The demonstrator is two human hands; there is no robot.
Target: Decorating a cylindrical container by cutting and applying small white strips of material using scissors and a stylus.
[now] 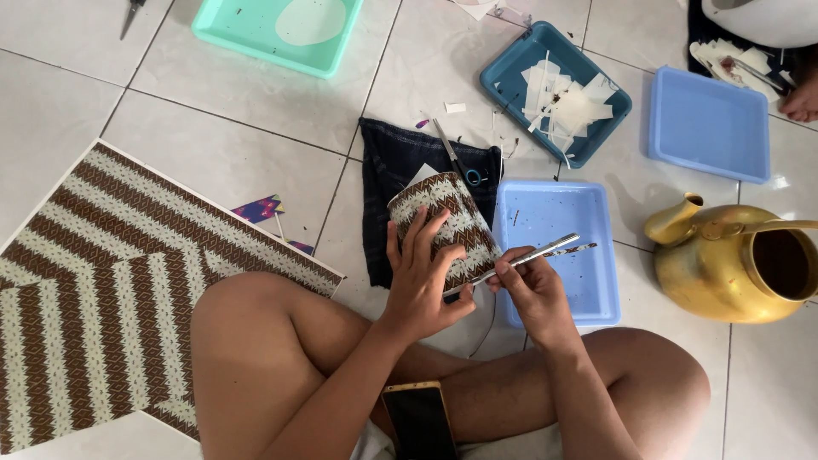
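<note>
The left hand [423, 277] wraps its fingers around a cylindrical container covered in brown-and-cream zigzag patterned paper [447, 228], held over the lap above a dark denim cloth [396, 166]. The right hand [530, 288] pinches a thin brush with a silvery ferrule [538, 253], its tip reaching over a pale blue plastic tray [588, 255]. The step looks like brushing the paper covering down; next likely calls for steady strokes along the edge. A glossy brass-coloured kettle [733, 260] stands right.

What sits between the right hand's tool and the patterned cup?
Nothing visible. The right hand holds a thin metal tool whose near end lies against the patterned cup, which the left hand grips. No object sits between them.
</note>
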